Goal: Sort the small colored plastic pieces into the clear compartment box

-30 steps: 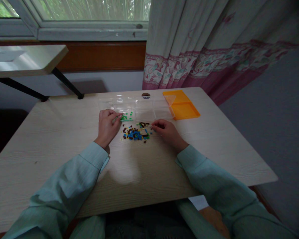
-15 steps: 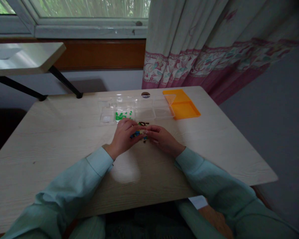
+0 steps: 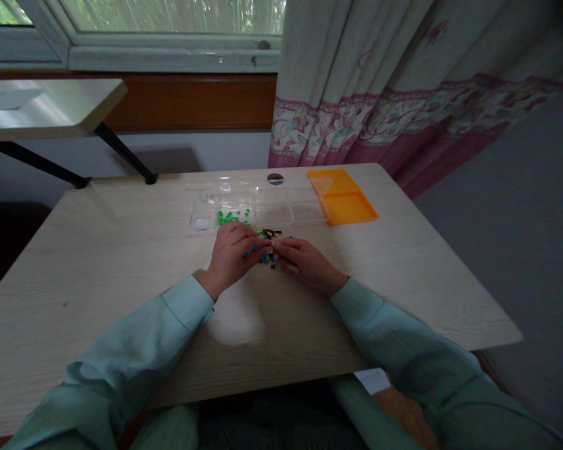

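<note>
My left hand and my right hand meet fingertip to fingertip over a small pile of colourful little pieces, in blue, black, yellow and green. Both are closed in a pinch at the same spot. Whatever sits between the fingertips is too small to make out. Part of the pile is covered by my fingers. Just behind my left hand, small green pieces lie in one compartment of a clear plastic divided box.
An orange tray lies at the back right, partly under the clear box's right end. Behind it is a round hole in the table. A raised shelf on black legs stands at the back left. A curtain hangs behind.
My hands have shifted very slightly, and the fingertips are now a little differently set, showing more of the pile below. The box and tray have stayed put.
</note>
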Tool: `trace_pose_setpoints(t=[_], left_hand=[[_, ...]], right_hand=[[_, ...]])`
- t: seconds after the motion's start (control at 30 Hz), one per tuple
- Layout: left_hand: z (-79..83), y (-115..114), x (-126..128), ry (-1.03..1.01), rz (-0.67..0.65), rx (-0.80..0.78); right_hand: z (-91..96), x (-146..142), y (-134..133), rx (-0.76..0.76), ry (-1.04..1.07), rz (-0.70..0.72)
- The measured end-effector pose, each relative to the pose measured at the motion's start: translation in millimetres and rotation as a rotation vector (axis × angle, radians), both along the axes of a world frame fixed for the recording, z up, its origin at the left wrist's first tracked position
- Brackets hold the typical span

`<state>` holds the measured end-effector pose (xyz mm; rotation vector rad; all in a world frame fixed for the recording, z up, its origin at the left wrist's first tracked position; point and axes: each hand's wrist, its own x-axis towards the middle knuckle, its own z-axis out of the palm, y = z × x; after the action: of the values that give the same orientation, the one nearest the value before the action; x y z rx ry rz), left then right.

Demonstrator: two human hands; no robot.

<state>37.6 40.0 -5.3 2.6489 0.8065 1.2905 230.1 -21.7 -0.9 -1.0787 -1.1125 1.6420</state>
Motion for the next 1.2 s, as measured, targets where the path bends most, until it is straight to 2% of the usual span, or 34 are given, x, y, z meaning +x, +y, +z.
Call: trace_pose_setpoints(t=[0.13,0.2,0.27,0.33,0.4,0.47,0.57,0.67,1.2], left_hand=[[5.4,3.8,-3.4,-0.005,0.023,-0.017],[7.9,7.8,-8.1,-0.013,0.064,-0.046],[9.4,13.6,-15.2,-0.036,0.136,-0.072],[9.9,21.2,-24.2,-0.055,0.21,-0.082],[9.4,29.9,-34.1,-0.059,0.269,-0.079],[8.1,38.6,-43.3,-0.058,0.315,-0.077],[4.5,48.6,-52.9,-0.066,0.367,-0.083],[0.8,52.2,-55.1,-0.063,0.371,-0.094],[2.5,46.5,-49.3,-0.045,0.32,-0.136]], right_hand=[[6.2,2.1,-1.1,0.01,-0.03,0.002],[9.4,8.1,0.2,0.061,-0.106,-0.056],[11.3,17.4,3.3,0.178,-0.268,-0.153],[11.0,28.0,7.4,0.357,-0.489,-0.23],[8.7,37.1,11.2,0.517,-0.68,-0.215],[5.7,43.2,13.5,0.587,-0.796,-0.127],[2.1,46.9,14.2,0.594,-0.884,0.006],[0.7,47.6,14.2,0.601,-0.932,0.072],[0.5,49.1,15.2,0.617,-0.947,0.078]])
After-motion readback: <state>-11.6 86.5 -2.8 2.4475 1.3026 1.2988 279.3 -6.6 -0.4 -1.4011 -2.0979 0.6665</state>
